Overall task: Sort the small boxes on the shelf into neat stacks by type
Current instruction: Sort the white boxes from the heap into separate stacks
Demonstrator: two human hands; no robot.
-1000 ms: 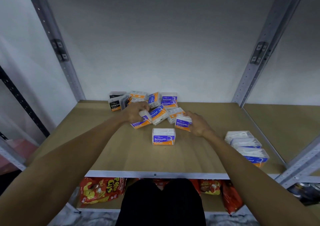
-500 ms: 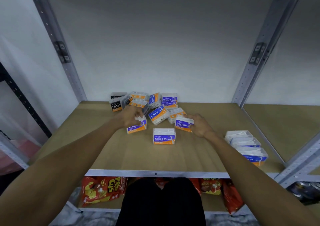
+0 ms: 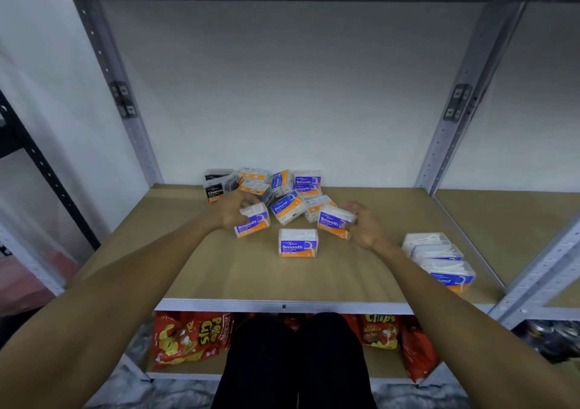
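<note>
A: What sat furthest left on the flat tan fibreboard shelf [image 3: 219,270]?

B: A black-labelled clear plastic "Charcoal" box [image 3: 215,188], at the back by the wall. Just right of it, a jumbled heap of small clear plastic boxes with purple-and-orange labels [image 3: 284,193].

A: And the left hand [image 3: 232,212]?

B: Fingers curled round 1 rectangular clear "Smooth" box held tilted [image 3: 252,224], at the heap's front-left edge.

A: The middle?

B: 1 upright "Smooth" box standing alone [image 3: 298,243], in front of the heap, apart from both hands.

A: The right hand [image 3: 365,226]?

B: It gripped another tilted "Smooth" box with white picks inside [image 3: 334,222], fingers over its top; blurred.

A: Furthest right?

B: A row of 3 clear boxes lying label-forward [image 3: 437,259], touching; the nearest read "Round". Below the shelf, glossy red crisp bags [image 3: 191,336].
</note>
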